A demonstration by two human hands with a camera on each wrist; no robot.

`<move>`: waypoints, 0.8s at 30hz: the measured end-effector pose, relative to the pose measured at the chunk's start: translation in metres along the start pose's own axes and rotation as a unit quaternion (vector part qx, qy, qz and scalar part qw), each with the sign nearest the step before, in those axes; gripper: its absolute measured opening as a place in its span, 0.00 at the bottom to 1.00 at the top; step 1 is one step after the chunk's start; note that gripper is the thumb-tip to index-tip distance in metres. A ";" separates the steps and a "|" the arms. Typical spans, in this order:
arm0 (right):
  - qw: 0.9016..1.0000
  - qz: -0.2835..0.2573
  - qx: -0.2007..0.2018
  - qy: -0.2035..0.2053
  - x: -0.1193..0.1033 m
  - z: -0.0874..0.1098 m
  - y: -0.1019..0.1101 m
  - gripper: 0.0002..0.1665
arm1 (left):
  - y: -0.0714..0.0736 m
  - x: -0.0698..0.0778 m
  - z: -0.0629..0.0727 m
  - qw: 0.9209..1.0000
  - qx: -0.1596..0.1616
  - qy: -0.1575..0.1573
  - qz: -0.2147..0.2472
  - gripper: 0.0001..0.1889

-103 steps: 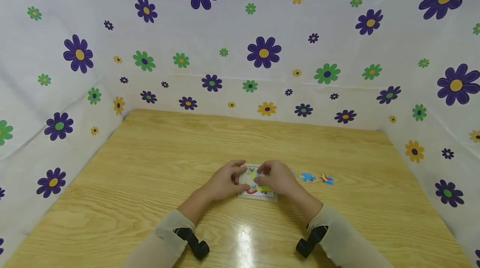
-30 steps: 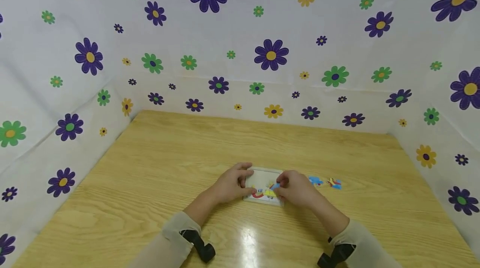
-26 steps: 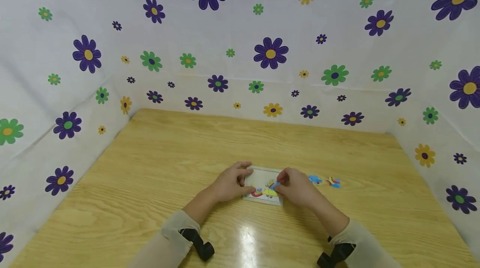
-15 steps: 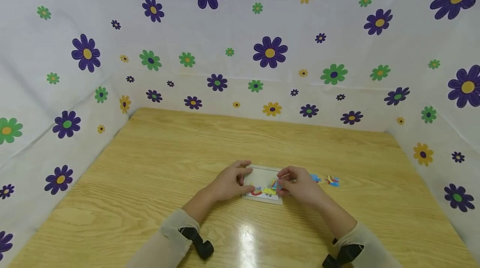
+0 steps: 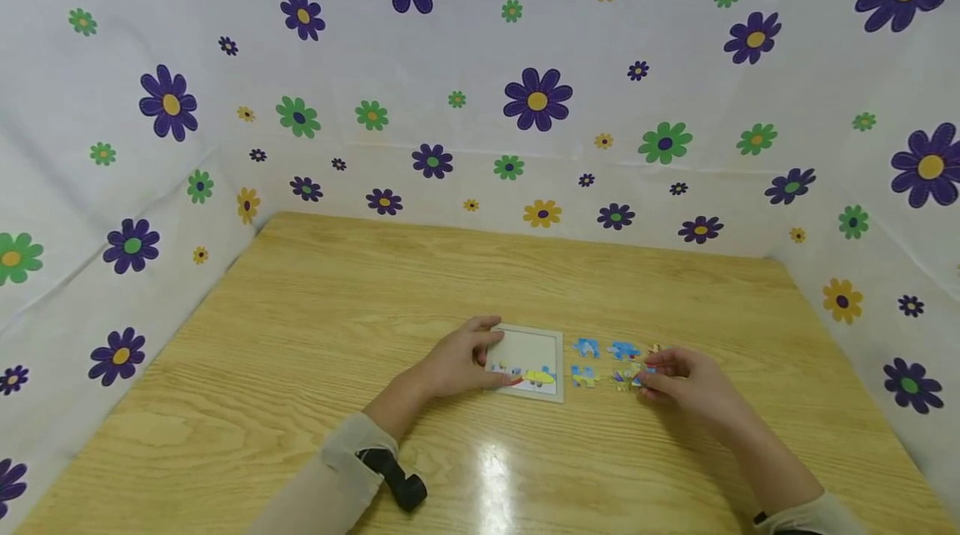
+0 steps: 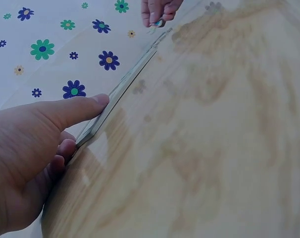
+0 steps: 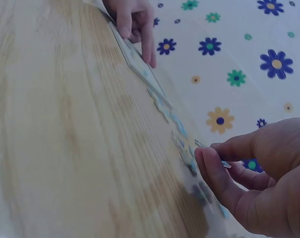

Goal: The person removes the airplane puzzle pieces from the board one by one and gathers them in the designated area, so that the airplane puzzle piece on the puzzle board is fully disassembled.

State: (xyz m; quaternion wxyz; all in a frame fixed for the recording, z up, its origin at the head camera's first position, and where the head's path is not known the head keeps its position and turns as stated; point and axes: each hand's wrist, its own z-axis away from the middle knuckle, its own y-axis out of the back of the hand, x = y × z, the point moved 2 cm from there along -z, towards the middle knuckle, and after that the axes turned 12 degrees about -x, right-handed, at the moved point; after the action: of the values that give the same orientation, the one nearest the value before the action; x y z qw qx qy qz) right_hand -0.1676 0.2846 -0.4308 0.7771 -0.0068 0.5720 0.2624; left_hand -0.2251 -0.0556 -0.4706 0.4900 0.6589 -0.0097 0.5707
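Observation:
In the head view, my left hand [image 5: 459, 360] holds the left edge of a small white-framed puzzle tray [image 5: 559, 352]. Its thumb lies on the frame and its fingers curl at the side, as the left wrist view shows. The tray's lower strip carries a coloured picture with yellow and red parts; its upper area is plain. My right hand [image 5: 693, 392] is right of the tray, pinching a small puzzle piece [image 7: 226, 164] between thumb and fingers, over other loose pieces. That piece's picture is mostly hidden by the fingers.
Loose jigsaw pieces lie right of the tray: two blue pieces [image 5: 586, 347] [image 5: 623, 349] behind, a blue-yellow piece [image 5: 582, 377] in front, and others partly under my right hand. A wooden table [image 5: 360, 293] bears everything. Flower-print cloth [image 5: 450, 52] stands behind and at both sides.
My right hand has moved right, from the tray's right part to the loose pieces, with a puzzle piece in its fingers. More loose pieces now show. The left hand stays on the tray.

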 end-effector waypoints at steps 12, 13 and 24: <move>0.996 0.052 0.051 -0.057 0.013 0.008 0.020 0.25 | 0.003 0.005 0.005 1.000 -0.006 -0.015 -0.006 0.42; 0.992 0.086 0.059 -0.064 0.012 0.008 0.021 0.24 | 0.003 0.005 0.004 1.000 -0.006 -0.016 -0.008 0.42; 0.984 0.168 0.061 -0.006 -0.024 -0.011 -0.014 0.19 | 0.004 0.001 0.004 1.000 -0.009 -0.008 -0.021 0.43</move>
State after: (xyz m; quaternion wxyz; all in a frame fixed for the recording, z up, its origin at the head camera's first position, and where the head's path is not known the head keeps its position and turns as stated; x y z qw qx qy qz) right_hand -0.1761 0.2592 -0.4170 0.7242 0.1385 0.5757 0.3535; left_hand -0.2240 -0.0590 -0.4667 0.5073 0.6591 -0.0047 0.5552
